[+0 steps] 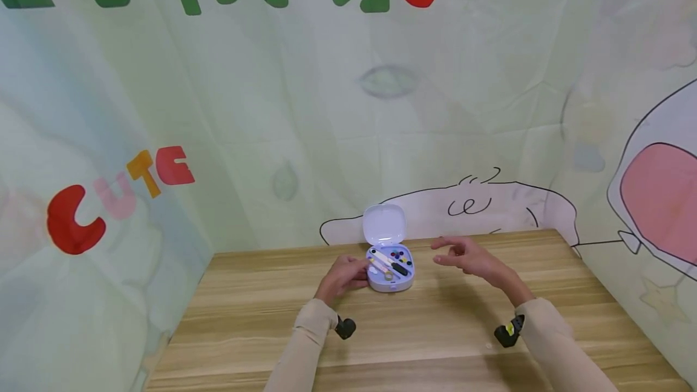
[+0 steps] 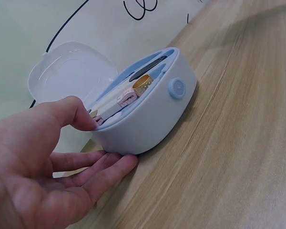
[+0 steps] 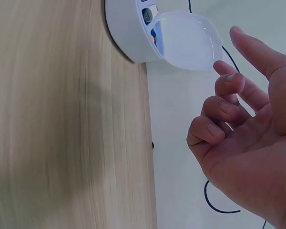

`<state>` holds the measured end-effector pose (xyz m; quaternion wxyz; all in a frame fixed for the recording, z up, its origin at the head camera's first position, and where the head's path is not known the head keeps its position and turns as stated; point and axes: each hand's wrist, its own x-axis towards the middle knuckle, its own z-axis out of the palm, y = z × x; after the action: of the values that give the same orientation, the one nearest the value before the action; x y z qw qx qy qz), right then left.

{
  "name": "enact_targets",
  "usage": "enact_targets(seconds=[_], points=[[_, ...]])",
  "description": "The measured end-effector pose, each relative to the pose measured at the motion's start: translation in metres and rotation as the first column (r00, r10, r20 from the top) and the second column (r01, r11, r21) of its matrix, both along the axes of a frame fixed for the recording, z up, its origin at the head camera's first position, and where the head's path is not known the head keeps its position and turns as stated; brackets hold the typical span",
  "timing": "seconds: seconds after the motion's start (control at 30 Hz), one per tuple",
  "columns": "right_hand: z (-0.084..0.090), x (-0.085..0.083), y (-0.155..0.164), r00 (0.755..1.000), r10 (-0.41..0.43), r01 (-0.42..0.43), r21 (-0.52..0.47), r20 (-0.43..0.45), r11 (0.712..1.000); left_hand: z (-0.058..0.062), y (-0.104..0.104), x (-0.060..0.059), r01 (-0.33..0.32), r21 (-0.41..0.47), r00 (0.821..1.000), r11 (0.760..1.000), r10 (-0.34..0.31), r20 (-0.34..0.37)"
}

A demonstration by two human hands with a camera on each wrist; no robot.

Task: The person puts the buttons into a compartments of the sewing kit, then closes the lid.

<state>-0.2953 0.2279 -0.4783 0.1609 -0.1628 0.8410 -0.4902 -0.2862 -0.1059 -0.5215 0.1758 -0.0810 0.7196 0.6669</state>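
Note:
A small white sewing kit box (image 1: 391, 287) stands on the table with its lid (image 1: 384, 225) swung up at the back. My left hand (image 1: 344, 276) holds its left side. In the left wrist view the thumb (image 2: 81, 117) presses the rim and the fingertips touch the wall near the base. Inside lie a folded tape measure (image 2: 127, 98), a gold thimble (image 2: 143, 84), a black-handled tool (image 1: 400, 269) and small coloured pieces (image 1: 401, 254), too small to tell. Right of the box, my right hand (image 1: 474, 259) hovers above the table, fingers loosely bent, holding nothing.
The wood-grain table (image 1: 435, 343) ends at the back against a printed cloth (image 1: 305, 107) with cartoon drawings and letters. The raised lid stands close to that cloth. Each wrist wears a small black camera (image 1: 345, 327).

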Motion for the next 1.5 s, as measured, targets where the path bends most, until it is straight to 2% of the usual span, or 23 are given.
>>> enact_targets(seconds=[0.17,0.37,0.7,1.0,1.23,1.5], points=[[0.001,0.015,0.014,0.993,0.101,-0.099,0.034,-0.068,0.994,-0.002,0.0,-0.001,-0.002,0.007,1.0,1.0,0.002,0.0],[-0.005,0.034,0.032,0.982,0.17,-0.167,0.039,-0.086,0.985,-0.002,-0.001,-0.001,0.0,0.001,1.0,1.0,0.0,0.008],[-0.029,0.065,0.062,0.968,0.244,-0.246,-0.02,-0.058,0.969,-0.002,-0.002,-0.001,-0.001,-0.012,1.0,1.0,0.001,0.009],[-0.054,0.087,0.073,0.936,0.324,-0.331,-0.036,-0.135,0.943,0.0,-0.001,0.0,-0.009,-0.014,1.0,1.0,0.009,0.015],[-0.065,0.094,0.075,0.944,0.319,-0.324,-0.055,-0.089,0.944,0.0,0.0,-0.001,-0.019,-0.012,1.0,1.0,0.02,0.02],[-0.072,0.098,0.075,0.937,0.274,-0.287,-0.03,-0.215,0.958,0.0,0.0,-0.002,-0.019,-0.01,1.0,1.0,0.019,0.021]])
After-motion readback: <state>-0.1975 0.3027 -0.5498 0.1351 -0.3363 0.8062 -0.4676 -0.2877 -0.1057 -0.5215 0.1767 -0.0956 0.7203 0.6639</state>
